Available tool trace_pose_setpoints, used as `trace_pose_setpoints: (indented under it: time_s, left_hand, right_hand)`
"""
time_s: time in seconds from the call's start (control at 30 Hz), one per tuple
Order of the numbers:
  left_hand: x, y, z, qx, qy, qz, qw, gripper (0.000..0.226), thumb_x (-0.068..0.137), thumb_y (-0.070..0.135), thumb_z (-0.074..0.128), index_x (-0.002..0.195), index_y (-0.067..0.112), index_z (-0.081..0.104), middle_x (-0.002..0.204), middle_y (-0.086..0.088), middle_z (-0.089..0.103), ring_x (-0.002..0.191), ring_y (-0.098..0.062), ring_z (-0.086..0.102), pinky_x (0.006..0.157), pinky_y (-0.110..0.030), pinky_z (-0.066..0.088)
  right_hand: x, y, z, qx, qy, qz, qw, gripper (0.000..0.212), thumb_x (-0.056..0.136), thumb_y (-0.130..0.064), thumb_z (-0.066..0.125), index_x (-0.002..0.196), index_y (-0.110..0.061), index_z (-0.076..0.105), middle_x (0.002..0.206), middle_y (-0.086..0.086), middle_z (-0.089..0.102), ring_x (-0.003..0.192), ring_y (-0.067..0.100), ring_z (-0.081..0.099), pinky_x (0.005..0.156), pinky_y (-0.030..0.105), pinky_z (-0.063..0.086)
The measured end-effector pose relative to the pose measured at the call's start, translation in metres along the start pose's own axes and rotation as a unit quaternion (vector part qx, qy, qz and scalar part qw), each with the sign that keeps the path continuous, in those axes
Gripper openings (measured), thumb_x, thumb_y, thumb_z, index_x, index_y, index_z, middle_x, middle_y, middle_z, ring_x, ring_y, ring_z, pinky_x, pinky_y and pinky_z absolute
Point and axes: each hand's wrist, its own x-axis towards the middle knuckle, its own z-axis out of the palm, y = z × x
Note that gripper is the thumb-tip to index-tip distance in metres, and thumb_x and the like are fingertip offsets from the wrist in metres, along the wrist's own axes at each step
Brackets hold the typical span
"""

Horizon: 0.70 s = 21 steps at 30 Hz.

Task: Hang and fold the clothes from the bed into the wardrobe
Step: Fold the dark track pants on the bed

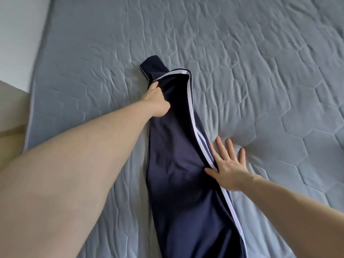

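Bare forearms fill the lower corners of the view, and between them a pair of navy track trousers (178,164) with white side stripes lies lengthwise on the bed (260,62), which is covered by a grey-blue quilted spread stitched in hexagons. Taking the trousers as the landmark: the left hand (156,101) is at their far end, fingers curled into the cloth just beside the left edge, gripping it and lifting that end slightly so the fabric arches over toward the striped side; a short dark flap with a thin white edge sticks out beyond this hand. The right hand (228,164) lies at the trousers' right edge, about midway along, fingers spread and flat, palm pressing the spread, with the thumb touching the white stripe. The near end of the trousers runs out of the bottom of the view, so how it lies cannot be told. As a judgement, the work is at an early folding step on this one garment: the trousers are laid out long and narrow but not yet folded short. No wardrobe, hanger or other clothes show, so carrying the garment to the wardrobe remains, and how much else is finished cannot be told.
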Motion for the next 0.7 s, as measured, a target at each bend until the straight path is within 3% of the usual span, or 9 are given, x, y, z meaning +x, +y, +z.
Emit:
trace_pose_setpoints:
  time_s: [0.1, 0.17, 0.23, 0.3, 0.37, 0.43, 0.5, 0.63, 0.7]
  left_hand:
    - [0.015, -0.002, -0.011, 0.002, 0.045, -0.016, 0.999, 0.068, 0.093, 0.009, 0.056, 0.154, 0.003, 0.027, 0.164, 0.001, 0.019, 0.118, -0.032, 0.059, 0.106, -0.039, 0.047]
    - [0.025, -0.002, -0.032, -0.007, 0.117, -0.014, 0.993, 0.063, 0.090, 0.007, 0.058, 0.147, 0.003, 0.032, 0.160, 0.003, 0.021, 0.108, -0.031, 0.059, 0.100, -0.040, 0.048]
    - [0.041, 0.000, -0.060, -0.025, 0.175, -0.019, 0.984, 0.066, 0.088, 0.007, 0.060, 0.148, 0.007, 0.031, 0.157, 0.001, 0.028, 0.109, -0.030, 0.058, 0.096, -0.037, 0.046]
    - [0.055, 0.008, -0.080, -0.033, 0.171, -0.023, 0.985, 0.081, 0.088, 0.009, 0.063, 0.157, 0.013, 0.021, 0.155, -0.005, 0.037, 0.123, -0.031, 0.055, 0.103, -0.035, 0.044]
    - [0.064, 0.022, -0.080, 0.020, 0.118, -0.009, 0.993, 0.088, 0.090, 0.013, 0.063, 0.162, 0.012, 0.013, 0.167, -0.005, 0.022, 0.139, -0.031, 0.046, 0.115, -0.037, 0.038]
    - [0.065, 0.035, -0.063, 0.075, 0.092, 0.004, 0.993, 0.075, 0.090, 0.015, 0.063, 0.157, 0.007, 0.029, 0.173, 0.001, -0.003, 0.142, -0.031, 0.041, 0.114, -0.040, 0.039]
    - [0.055, 0.037, -0.034, 0.061, 0.093, -0.004, 0.994, 0.057, 0.088, 0.017, 0.066, 0.141, 0.008, 0.048, 0.172, 0.001, -0.007, 0.142, -0.032, 0.039, 0.108, -0.041, 0.042]
    - [0.023, 0.002, 0.041, -0.041, 0.098, -0.055, 0.993, 0.062, 0.092, 0.030, 0.067, 0.145, 0.011, 0.042, 0.162, -0.005, 0.025, 0.138, -0.031, 0.042, 0.108, -0.043, 0.044]
    - [0.011, -0.024, 0.062, -0.098, 0.113, -0.098, 0.984, 0.056, 0.093, 0.043, 0.066, 0.138, 0.014, 0.051, 0.141, -0.007, 0.051, 0.123, -0.031, 0.055, 0.095, -0.039, 0.048]
  right_hand:
    - [0.004, 0.004, 0.006, -0.015, 0.008, 0.003, 1.000, 0.089, 0.102, -0.067, 0.026, 0.143, -0.038, -0.048, 0.151, -0.010, -0.056, 0.140, 0.025, -0.052, 0.112, 0.062, -0.029]
    - [0.003, 0.006, 0.009, -0.015, 0.013, 0.001, 1.000, 0.089, 0.102, -0.066, 0.023, 0.136, -0.037, -0.055, 0.149, -0.010, -0.058, 0.136, 0.024, -0.057, 0.110, 0.061, -0.032]
    - [0.002, 0.006, 0.012, -0.013, 0.023, -0.003, 1.000, 0.089, 0.102, -0.065, 0.022, 0.137, -0.036, -0.055, 0.149, -0.009, -0.058, 0.135, 0.022, -0.058, 0.108, 0.060, -0.034]
    - [0.001, 0.004, 0.013, -0.012, 0.021, -0.007, 1.000, 0.089, 0.102, -0.064, 0.022, 0.139, -0.035, -0.054, 0.150, -0.009, -0.058, 0.134, 0.021, -0.058, 0.108, 0.059, -0.035]
    - [0.002, 0.003, 0.013, -0.013, 0.017, -0.009, 1.000, 0.089, 0.103, -0.064, 0.022, 0.138, -0.034, -0.054, 0.150, -0.008, -0.057, 0.134, 0.022, -0.058, 0.107, 0.059, -0.035]
    - [0.004, 0.003, 0.011, -0.017, 0.018, -0.008, 1.000, 0.089, 0.102, -0.064, 0.022, 0.139, -0.034, -0.054, 0.150, -0.008, -0.057, 0.134, 0.022, -0.059, 0.106, 0.058, -0.037]
    - [0.005, 0.003, 0.007, -0.016, 0.015, -0.011, 1.000, 0.088, 0.103, -0.064, 0.022, 0.140, -0.034, -0.052, 0.150, -0.009, -0.058, 0.134, 0.021, -0.059, 0.103, 0.056, -0.039]
    - [0.005, 0.005, 0.008, -0.021, 0.014, -0.012, 1.000, 0.088, 0.102, -0.065, 0.022, 0.137, -0.037, -0.054, 0.149, -0.010, -0.058, 0.134, 0.020, -0.058, 0.100, 0.053, -0.043]
    - [0.007, 0.006, 0.009, -0.018, 0.022, -0.012, 1.000, 0.088, 0.101, -0.066, 0.021, 0.137, -0.037, -0.054, 0.149, -0.010, -0.058, 0.135, 0.020, -0.058, 0.101, 0.053, -0.043]
